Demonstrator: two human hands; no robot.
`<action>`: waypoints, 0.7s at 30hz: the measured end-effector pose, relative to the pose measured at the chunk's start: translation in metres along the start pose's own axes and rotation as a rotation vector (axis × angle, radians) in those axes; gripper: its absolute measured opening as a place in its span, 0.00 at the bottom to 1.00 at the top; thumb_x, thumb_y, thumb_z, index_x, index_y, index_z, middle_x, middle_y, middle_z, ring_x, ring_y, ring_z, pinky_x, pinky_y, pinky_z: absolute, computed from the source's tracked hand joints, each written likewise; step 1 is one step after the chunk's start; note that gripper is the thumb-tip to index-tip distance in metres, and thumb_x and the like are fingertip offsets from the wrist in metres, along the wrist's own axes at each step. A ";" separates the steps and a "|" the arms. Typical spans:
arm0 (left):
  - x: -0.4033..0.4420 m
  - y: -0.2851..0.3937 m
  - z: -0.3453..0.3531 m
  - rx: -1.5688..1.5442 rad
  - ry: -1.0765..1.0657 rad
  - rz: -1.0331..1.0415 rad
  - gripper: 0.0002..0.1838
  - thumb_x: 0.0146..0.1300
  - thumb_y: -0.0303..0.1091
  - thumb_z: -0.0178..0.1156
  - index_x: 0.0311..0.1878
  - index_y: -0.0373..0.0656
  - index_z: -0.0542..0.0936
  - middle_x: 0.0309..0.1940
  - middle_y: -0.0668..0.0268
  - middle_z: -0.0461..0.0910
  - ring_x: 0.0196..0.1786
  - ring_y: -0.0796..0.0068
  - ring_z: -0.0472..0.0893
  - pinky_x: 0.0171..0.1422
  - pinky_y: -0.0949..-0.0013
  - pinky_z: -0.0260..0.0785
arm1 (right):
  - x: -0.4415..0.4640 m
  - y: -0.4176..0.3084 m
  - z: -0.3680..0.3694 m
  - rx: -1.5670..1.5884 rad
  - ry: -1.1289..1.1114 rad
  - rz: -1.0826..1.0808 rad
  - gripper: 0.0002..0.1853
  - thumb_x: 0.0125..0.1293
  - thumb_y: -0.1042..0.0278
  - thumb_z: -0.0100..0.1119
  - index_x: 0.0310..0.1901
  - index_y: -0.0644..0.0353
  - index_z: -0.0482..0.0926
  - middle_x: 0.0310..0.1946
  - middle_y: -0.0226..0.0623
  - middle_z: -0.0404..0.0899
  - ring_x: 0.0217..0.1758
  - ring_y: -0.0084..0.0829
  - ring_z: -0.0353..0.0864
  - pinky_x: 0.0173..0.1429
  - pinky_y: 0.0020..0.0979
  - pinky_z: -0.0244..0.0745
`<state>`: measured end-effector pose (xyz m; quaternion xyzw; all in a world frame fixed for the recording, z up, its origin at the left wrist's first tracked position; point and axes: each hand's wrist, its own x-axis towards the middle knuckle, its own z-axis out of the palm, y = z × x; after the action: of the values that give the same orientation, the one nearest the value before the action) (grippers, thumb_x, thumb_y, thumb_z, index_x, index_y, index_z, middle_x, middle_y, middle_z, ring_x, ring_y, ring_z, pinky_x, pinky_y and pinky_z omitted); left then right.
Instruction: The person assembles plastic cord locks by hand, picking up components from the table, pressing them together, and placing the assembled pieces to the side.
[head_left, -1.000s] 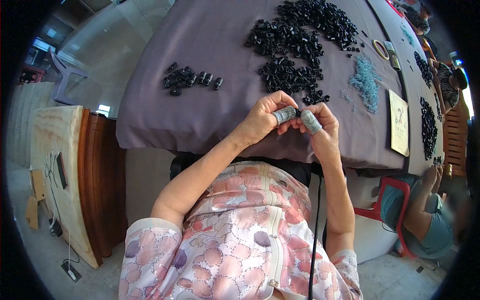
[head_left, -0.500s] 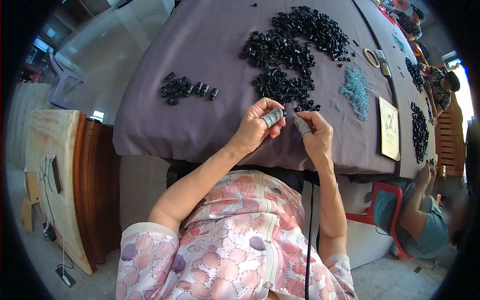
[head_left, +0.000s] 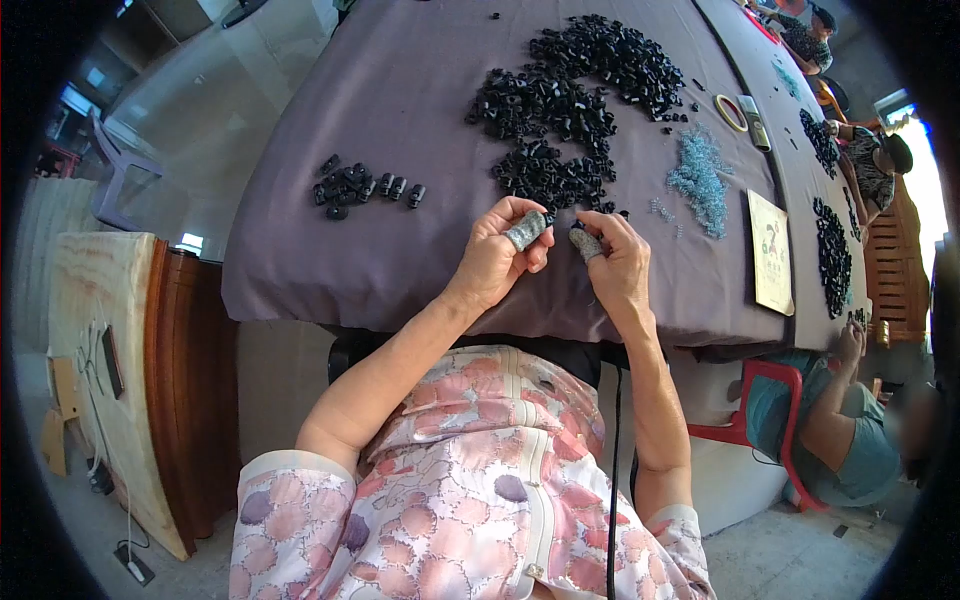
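Near the centre of the frame, the left hand (head_left: 490, 260) pinches a small black piece (head_left: 548, 219), stubby and mostly hidden, against a thumb in a grey wrap (head_left: 526, 231). Just right of it, the right hand (head_left: 620, 260) has its fingertips closed on a dark bit (head_left: 578, 225), too small to make out. At upper centre lie heaped black parts (head_left: 555, 176), short and glossy; farther right, pale-blue clear pieces (head_left: 700, 182); at upper left, black cylinders (head_left: 415, 196) with shiny flanks.
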<state>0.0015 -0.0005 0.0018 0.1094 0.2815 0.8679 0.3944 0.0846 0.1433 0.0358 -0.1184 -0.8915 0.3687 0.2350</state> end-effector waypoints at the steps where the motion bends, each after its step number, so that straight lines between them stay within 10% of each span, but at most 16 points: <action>1: 0.001 0.000 0.000 -0.011 0.002 0.006 0.10 0.61 0.18 0.46 0.42 0.42 0.72 0.29 0.62 0.76 0.24 0.79 0.72 0.27 0.76 0.63 | 0.001 0.002 -0.001 -0.045 0.006 -0.006 0.17 0.43 0.85 0.52 0.37 0.61 0.78 0.28 0.39 0.75 0.30 0.36 0.76 0.35 0.30 0.70; 21: 0.002 0.002 0.001 -0.002 -0.009 -0.045 0.06 0.64 0.22 0.47 0.42 0.41 0.72 0.28 0.62 0.76 0.24 0.80 0.72 0.27 0.76 0.63 | 0.038 0.001 0.010 -0.407 -0.123 -0.088 0.14 0.44 0.80 0.54 0.36 0.59 0.74 0.33 0.41 0.75 0.41 0.44 0.75 0.44 0.40 0.69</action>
<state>-0.0002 0.0002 0.0040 0.1065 0.2811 0.8586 0.4152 0.0469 0.1522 0.0413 -0.1014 -0.9646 0.1769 0.1672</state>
